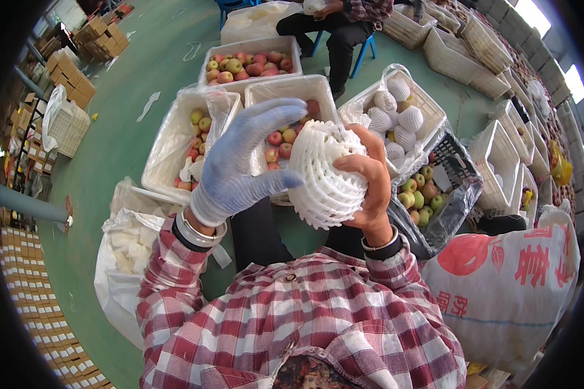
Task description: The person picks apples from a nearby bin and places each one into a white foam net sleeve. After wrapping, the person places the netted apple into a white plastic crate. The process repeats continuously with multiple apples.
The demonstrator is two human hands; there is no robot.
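Observation:
My right hand (372, 180) is bare and grips a white foam fruit net (323, 180) above my lap. The net is rounded and bulging; what is inside is mostly hidden by its mesh. My left hand (241, 160), in a pale blue knit glove, is spread beside it with thumb and fingers apart. The gloved thumb tip overlaps the net's left edge; whether it touches cannot be told. Beyond my hands, a white crate (292, 90) holds loose red-and-yellow apples (285, 136). To the right, net-wrapped fruit (405, 138) fills part of a plastic-lined crate (430, 109).
Another apple crate (175, 146) stands at left, and one (292, 46) farther back. Greenish apples (421, 194) lie in a black lined crate (460, 163). A sack of foam nets (131, 248) is at my left, a large printed sack (506, 291) at my right. A person (340, 34) sits opposite.

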